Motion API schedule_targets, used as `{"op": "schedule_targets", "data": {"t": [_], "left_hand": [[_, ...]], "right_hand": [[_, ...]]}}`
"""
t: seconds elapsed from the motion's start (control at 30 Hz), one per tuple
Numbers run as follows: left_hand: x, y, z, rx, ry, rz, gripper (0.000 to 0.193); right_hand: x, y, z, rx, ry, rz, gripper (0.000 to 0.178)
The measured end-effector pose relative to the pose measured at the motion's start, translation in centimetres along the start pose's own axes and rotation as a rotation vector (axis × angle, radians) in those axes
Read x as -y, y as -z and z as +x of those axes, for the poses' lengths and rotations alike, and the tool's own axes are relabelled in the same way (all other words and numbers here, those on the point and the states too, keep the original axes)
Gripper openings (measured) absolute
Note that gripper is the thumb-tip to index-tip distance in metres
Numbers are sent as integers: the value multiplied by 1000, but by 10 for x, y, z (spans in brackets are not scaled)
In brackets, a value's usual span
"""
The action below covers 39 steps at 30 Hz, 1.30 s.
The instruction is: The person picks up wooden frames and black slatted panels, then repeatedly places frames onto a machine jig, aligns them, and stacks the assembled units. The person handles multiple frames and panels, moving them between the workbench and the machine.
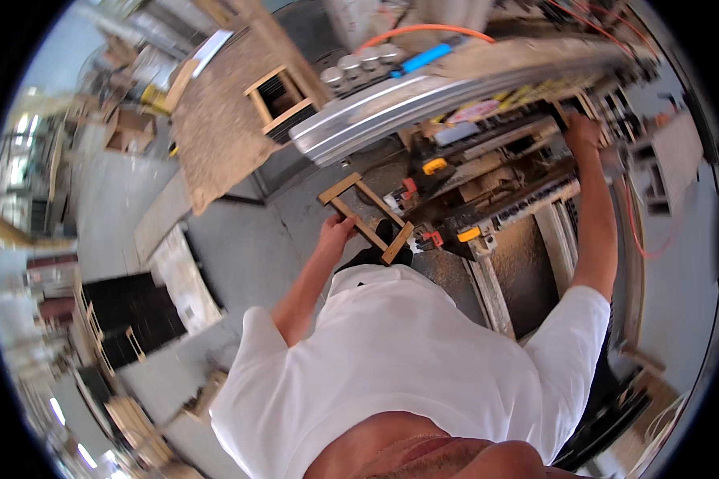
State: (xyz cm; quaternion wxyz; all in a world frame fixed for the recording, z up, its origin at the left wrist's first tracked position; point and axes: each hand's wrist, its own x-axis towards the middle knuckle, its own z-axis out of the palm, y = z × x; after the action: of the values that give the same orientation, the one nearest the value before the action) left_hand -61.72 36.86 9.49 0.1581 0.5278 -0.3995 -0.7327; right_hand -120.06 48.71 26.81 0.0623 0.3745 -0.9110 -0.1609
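My left hand (337, 235) is closed around one long side of a small rectangular wooden frame (343, 186). The frame is held tilted in front of my waist, beside the near end of a machine. My right arm stretches along the machine's right side. At its far end my right hand (582, 132) is curled beside light wooden strips (588, 104); its fingertips are mostly hidden. Two dark rails (527, 199) run along the machine, with orange-yellow clips (469, 235) and red parts (432, 239) at their near ends.
A long metal guard (391, 108) overhangs the machine's left side, carrying round metal knobs (369, 60) and a blue tool (426, 58). At far left, a board-topped table (216, 120) bears another wooden frame (256, 94). A dark panel (132, 311) lies at left. An orange hose (427, 27) crosses behind.
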Motion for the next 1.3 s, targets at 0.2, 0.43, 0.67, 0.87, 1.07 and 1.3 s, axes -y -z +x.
{"op": "schedule_targets", "data": {"t": [0.2, 0.43, 0.67, 0.87, 1.07, 1.3], "left_hand": [[3, 21, 7, -77, -74, 129, 30], [-13, 66, 22, -188, -180, -95, 28], [-69, 161, 71, -179, -288, -79, 23], [-180, 225, 138, -191, -326, -214, 26], [-260, 270, 255, -283, -365, -95, 31], [-284, 255, 337, -400, -274, 397, 30]], "right_hand": [[-6, -5, 4, 18, 25, -96, 13], [-2, 3, 1, 24, 19, -163, 21], [2, -4, 3, -22, -8, -217, 19], [34, 46, -28, -209, -86, -123, 21], [128, 106, -124, -541, -196, 598, 19], [227, 95, -245, -414, -381, 1177, 14]]}}
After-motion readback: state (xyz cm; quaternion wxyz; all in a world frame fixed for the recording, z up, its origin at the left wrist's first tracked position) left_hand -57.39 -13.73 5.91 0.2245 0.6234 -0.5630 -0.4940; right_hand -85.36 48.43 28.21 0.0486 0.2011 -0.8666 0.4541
